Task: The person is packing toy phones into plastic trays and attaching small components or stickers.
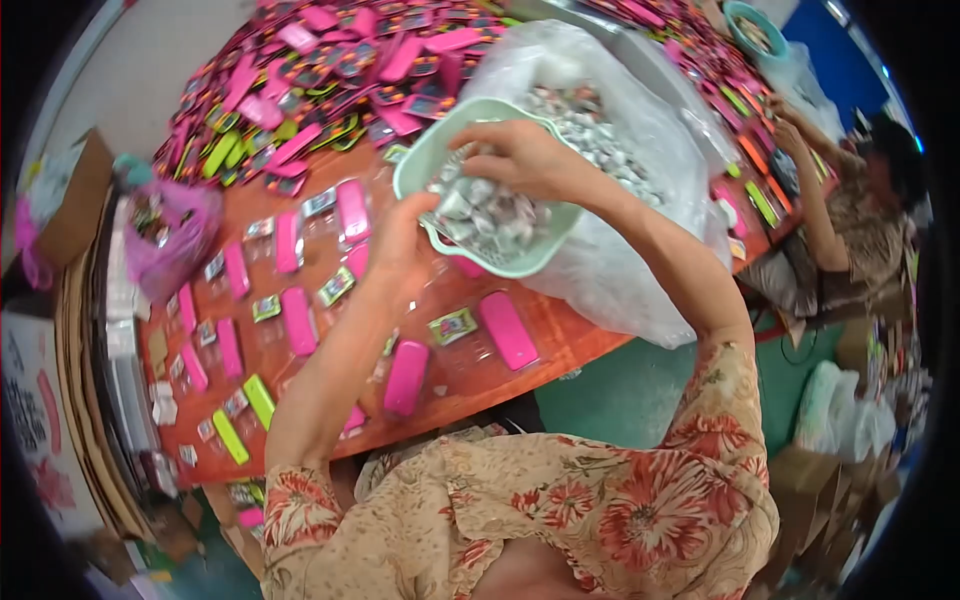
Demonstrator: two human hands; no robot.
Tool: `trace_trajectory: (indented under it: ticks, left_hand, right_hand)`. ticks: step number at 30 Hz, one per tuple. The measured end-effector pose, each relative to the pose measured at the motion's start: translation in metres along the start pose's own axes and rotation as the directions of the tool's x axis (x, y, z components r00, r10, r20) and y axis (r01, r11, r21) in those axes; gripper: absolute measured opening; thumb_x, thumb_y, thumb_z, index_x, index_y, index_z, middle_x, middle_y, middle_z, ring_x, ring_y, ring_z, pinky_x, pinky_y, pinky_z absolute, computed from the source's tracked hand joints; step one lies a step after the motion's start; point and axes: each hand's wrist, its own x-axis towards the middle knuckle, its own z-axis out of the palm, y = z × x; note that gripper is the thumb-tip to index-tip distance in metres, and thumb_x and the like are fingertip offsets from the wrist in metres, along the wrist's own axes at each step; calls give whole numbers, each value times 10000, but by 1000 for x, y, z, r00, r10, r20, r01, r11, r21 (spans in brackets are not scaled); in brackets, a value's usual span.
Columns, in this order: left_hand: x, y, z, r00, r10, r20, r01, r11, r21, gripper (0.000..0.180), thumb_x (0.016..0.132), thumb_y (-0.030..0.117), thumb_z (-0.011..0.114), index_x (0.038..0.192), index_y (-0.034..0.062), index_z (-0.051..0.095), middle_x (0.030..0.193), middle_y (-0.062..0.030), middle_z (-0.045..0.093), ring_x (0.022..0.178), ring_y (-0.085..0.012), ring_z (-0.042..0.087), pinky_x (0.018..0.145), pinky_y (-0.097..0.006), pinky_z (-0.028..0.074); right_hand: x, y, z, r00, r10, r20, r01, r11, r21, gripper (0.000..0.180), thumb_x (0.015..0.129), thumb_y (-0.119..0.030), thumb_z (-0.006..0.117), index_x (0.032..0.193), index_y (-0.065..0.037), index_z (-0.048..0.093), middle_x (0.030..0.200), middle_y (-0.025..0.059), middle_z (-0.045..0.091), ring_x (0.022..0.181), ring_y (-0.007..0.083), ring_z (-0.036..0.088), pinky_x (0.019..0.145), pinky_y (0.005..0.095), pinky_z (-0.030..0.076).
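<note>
A pale green plastic basket (408,175) holds many small silvery packets (490,215). It stands tilted at the table's far middle. My left hand (400,240) is at its near left rim, thumb along the edge and the other fingers mostly hidden; it appears closed on the rim. Over the basket, my right hand (515,155) reaches in from the right with its fingers bent; whatever they hold is hidden. Below my hands, clear plastic packs lie in rows on the orange-red tabletop (560,345), with pink cases (508,330) and small printed sachets (453,326) in or beside them.
Behind the basket lies a large clear bag (640,255) with more silvery packets. A heap of pink and lime packs (350,70) covers the far table. At left are a purple bag (175,240) and cardboard (75,220). Another person (850,215) sits at right.
</note>
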Motion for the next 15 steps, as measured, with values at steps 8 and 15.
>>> trace_trajectory:
  ticks: [8, 15]
  left_hand:
    - [-67, -4, -65, 984, 50, -168, -60, 997, -54, 440, 708, 43, 462, 1134, 45, 351, 1024, -72, 484, 912, -176, 504, 757, -328, 449]
    - [-117, -10, -122, 940, 154, -305, -163, 987, -4, 291, 792, 148, 449, 1057, 28, 449, 930, -52, 547, 815, -150, 552, 664, -302, 469]
  right_hand:
    - [7, -36, 54, 906, 257, 336, -403, 768, 498, 307, 810, -237, 472, 1050, -47, 490, 940, 31, 498, 684, 71, 490, 519, 192, 420]
    - [-3, -67, 139, 981, -184, 67, 182, 983, 41, 269, 701, 12, 498, 964, -36, 527, 753, 74, 524, 683, 188, 536, 590, 301, 421]
